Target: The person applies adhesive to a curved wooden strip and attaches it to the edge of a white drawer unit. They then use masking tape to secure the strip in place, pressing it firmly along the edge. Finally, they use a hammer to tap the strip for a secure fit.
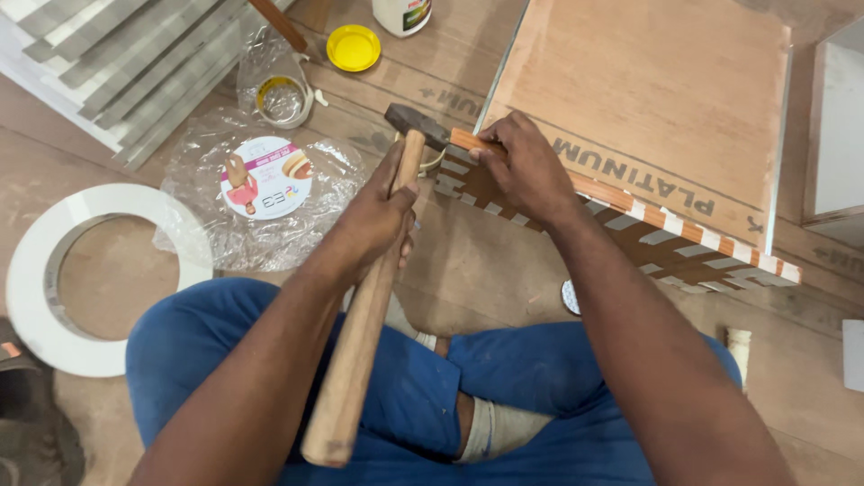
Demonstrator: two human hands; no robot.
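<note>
Left hand (382, 211) grips hammer (373, 297); right hand (526, 166) presses panel edge (621, 196).

A carpentry workshop: plywood boards (648, 81), hammer (409, 121), edging strips (117, 63).

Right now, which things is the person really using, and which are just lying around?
In use:
left hand gripping the hammer
right hand pressing the striped strip along the plywood board

Lying about:
yellow lid
white ring
plastic wrap with a round label
tape roll
grey strips
</note>
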